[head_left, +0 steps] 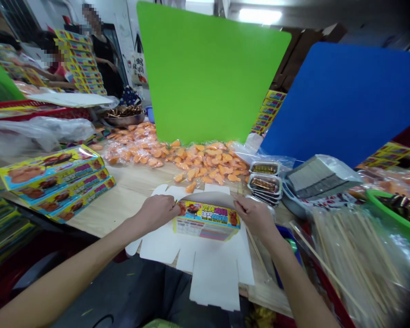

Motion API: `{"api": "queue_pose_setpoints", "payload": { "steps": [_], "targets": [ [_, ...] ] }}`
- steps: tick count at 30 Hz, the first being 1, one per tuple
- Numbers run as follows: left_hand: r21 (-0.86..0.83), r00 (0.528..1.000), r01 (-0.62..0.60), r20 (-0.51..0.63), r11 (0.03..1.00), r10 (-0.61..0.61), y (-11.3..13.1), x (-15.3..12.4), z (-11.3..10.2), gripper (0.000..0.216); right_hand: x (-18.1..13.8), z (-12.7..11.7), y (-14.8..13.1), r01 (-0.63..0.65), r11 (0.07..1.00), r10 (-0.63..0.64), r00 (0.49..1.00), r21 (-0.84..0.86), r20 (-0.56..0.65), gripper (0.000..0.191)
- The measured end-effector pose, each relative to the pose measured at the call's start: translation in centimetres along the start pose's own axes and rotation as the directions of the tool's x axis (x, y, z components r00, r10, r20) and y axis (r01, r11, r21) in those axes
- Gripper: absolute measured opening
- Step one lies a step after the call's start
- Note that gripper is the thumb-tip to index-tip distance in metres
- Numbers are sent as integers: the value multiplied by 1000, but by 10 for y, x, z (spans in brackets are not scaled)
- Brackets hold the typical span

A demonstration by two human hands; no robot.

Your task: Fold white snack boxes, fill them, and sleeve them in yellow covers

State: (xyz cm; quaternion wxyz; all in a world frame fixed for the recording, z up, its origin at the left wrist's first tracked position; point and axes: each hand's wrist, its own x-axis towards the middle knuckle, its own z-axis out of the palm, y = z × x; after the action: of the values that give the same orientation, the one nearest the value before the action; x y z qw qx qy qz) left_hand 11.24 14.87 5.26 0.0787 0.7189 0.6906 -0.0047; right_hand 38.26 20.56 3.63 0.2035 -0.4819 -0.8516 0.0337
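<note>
A yellow and blue printed cardboard box stands in front of me, with a curved pale flap bowed along its upper edge. My left hand is closed on the box's upper left corner. At the opposite upper corner my right hand grips the flap with bent fingers. Beneath the box lie flat white unfolded cartons, reaching over the table's front edge. Just beyond the box is a heap of orange drumstick-shaped pieces in clear wrappers. The inside of the box is hidden from me.
Finished-looking boxes are stacked at left. Green and blue panels stand behind. To the right are small trays, a bag of wooden sticks and a green basin. Other people are at the back left.
</note>
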Motion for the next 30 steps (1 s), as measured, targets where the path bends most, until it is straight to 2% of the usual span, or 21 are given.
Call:
{"api": "queue_pose_setpoints", "payload": {
  "steps": [4,8,11,14,16,18,20,23,25,26,28,30],
  "targets": [
    [18,1000,3,-9,1000,-3,0,-1,3,34,-11,15,-3,3,999,1,989,32,-145,35],
    [117,1000,5,2,993,-5,3,-7,11,39,-35,30,-6,87,996,-71,939,35,-336,33],
    [147,1000,26,-3,989,-26,7,-14,18,43,-51,37,-7,149,988,-123,912,35,-392,29],
    [38,992,65,-115,997,-60,7,-15,28,42,-60,42,-11,166,986,-139,903,30,-407,28],
    [-164,972,-34,-235,986,-6,3,-11,36,43,-63,46,-13,152,988,-132,896,13,-424,28],
    [-391,937,-237,-333,889,104,-3,-5,45,48,-65,49,-13,131,991,-111,881,12,-460,30],
    [-577,916,-365,-364,730,170,-7,1,53,43,-66,52,-12,104,992,-52,865,77,-499,32],
    [-769,932,-352,-343,533,121,-6,6,62,31,-65,58,-11,81,929,92,895,361,-436,28],
    [-859,938,-325,-345,395,21,1,9,67,26,-61,64,-13,43,781,213,919,623,-330,24],
    [-896,938,-312,-343,316,-47,6,10,70,22,-58,68,-15,18,681,288,912,732,-290,21],
    [-942,928,-294,-322,163,-187,15,14,75,14,-51,76,-22,-8,485,458,854,874,-246,13],
    [-954,911,-295,-300,59,-283,23,18,79,12,-44,84,-29,-1,376,585,776,927,-237,8]
  ]
}}
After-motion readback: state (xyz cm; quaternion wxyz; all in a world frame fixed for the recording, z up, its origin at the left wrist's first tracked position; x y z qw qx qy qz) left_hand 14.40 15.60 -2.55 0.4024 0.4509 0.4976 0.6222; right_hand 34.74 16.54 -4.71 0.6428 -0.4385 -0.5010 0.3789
